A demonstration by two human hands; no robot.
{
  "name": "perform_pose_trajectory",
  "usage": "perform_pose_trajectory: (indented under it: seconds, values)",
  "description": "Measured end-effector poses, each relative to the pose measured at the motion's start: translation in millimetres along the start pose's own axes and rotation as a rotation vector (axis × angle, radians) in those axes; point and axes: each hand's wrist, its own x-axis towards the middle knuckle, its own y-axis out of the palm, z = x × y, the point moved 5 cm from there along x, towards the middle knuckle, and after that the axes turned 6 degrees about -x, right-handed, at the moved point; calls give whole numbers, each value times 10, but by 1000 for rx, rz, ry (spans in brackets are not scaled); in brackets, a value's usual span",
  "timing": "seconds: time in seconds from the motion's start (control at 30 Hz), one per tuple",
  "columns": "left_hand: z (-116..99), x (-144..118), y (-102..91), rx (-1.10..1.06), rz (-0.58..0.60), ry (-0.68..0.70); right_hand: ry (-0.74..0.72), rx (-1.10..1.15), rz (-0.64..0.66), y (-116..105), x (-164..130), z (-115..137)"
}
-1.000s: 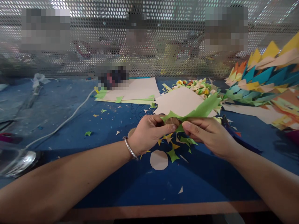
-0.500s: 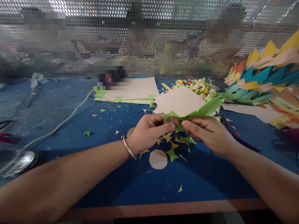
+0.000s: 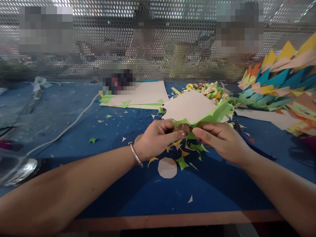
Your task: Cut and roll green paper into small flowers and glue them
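- The left hand (image 3: pixel 158 140) and the right hand (image 3: pixel 221 140) are both pinched closed on one piece of green paper (image 3: pixel 212 115), thumbs on top and fingers curled beneath; a small brown round thing shows between the two thumbs, too hidden to identify.
- The green paper is held in the air just above the blue table (image 3: pixel 138 194), in the middle of the view, and its jagged free end rises to the right past the right hand.
- Directly behind the paper lies a pale pink sheet (image 3: pixel 189 107); further left is a stack of pink and green sheets (image 3: pixel 143 97).
- Under the hands, green and yellow scraps (image 3: pixel 182 163) are scattered on the table, with a pale paper disc (image 3: pixel 167 168) just beside them.
- A heap of small folded flowers (image 3: pixel 209 90) lies behind the pink sheet, and a big pile of pointed coloured paper (image 3: pixel 278 85) fills the right side.
- A white cable (image 3: pixel 66 130) runs across the left of the table; a shiny glass thing (image 3: pixel 14 168) sits at the left edge, cut off.
- A perforated metal screen (image 3: pixel 160 49) closes the back of the table.
- Both forearms reach in from the bottom corners and meet at the middle; the left wrist wears a silver bangle (image 3: pixel 135 154).
- The fingertips under the paper are out of sight, and shapes behind the screen are blurred.
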Motion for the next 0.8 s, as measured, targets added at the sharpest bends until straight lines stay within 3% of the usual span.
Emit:
perform_pose_trajectory:
  seconds: [0.8]
  values:
    - [47,54,-25,59,109,46,-72,-150,2,-45,0,64]
